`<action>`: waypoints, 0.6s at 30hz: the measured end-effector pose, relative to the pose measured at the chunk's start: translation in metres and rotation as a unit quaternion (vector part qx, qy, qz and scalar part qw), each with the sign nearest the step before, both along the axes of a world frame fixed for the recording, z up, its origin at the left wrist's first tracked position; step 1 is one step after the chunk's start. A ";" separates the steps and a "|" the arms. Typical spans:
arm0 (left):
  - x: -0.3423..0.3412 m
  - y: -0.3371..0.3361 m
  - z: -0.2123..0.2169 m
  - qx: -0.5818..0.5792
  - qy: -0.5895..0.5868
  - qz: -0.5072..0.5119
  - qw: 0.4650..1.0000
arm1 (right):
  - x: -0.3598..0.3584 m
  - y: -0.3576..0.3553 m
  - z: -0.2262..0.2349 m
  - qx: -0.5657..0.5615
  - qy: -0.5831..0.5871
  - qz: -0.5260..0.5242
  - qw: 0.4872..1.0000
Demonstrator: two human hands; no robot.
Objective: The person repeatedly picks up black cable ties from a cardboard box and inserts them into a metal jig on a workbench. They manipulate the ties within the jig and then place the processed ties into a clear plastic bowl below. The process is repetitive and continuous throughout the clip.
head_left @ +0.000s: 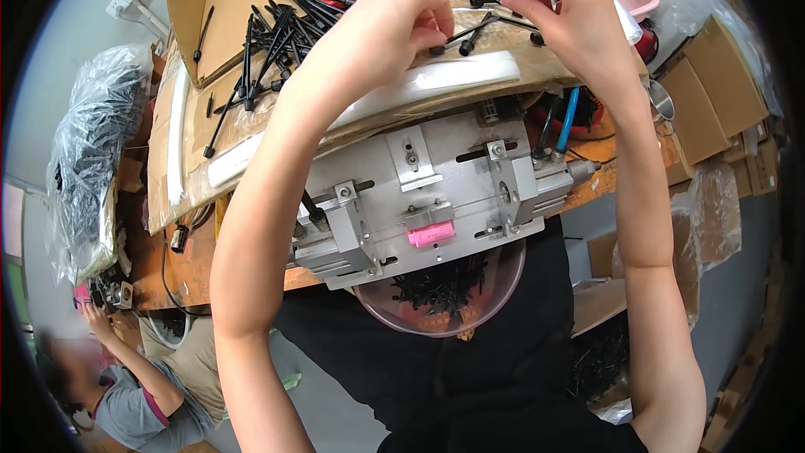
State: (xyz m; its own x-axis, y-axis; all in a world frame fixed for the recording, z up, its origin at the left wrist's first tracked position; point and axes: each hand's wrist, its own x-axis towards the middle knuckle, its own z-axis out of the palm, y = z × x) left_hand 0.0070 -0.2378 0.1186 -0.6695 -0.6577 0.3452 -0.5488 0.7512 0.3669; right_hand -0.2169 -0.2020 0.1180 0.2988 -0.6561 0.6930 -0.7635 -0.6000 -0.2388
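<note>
At the top of the frame, we are pinching thin black sticks (470, 33) with our left hand (381, 29) and right hand (570, 21); we should be pulling gently.

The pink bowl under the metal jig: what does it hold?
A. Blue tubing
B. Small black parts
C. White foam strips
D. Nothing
B: the clear pink bowl below the metal jig shows a heap of small black parts through its wall.

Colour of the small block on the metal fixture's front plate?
Pink block, clearest in the head view.
</note>
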 end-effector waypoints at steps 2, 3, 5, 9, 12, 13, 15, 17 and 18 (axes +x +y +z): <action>0.002 0.002 0.001 -0.005 0.015 0.013 1.000 | 0.002 -0.004 0.000 0.003 -0.001 0.005 1.000; 0.004 0.008 0.001 0.008 0.020 0.030 0.999 | 0.004 -0.005 0.000 0.005 -0.003 0.008 1.000; 0.006 0.017 0.002 0.012 0.038 0.042 0.998 | 0.008 -0.009 0.000 0.005 -0.006 0.015 1.000; -0.001 0.012 -0.013 -0.025 0.070 0.008 0.997 | 0.014 -0.010 -0.005 -0.020 -0.004 0.010 1.000; 0.001 0.015 -0.014 -0.037 0.087 0.037 0.995 | 0.018 -0.004 -0.005 0.012 0.014 -0.008 1.000; 0.003 0.017 -0.011 -0.058 0.105 0.041 0.992 | 0.016 -0.003 -0.005 0.032 0.022 -0.018 0.999; 0.016 0.031 -0.005 -0.085 0.131 0.084 0.984 | 0.013 -0.007 -0.002 0.023 0.023 -0.007 0.999; 0.040 0.049 0.002 -0.090 0.151 0.124 0.977 | 0.013 -0.012 0.002 0.026 0.021 0.006 0.999; 0.051 0.060 0.004 -0.072 0.154 0.147 0.975 | 0.018 -0.017 0.002 0.022 0.027 0.031 0.999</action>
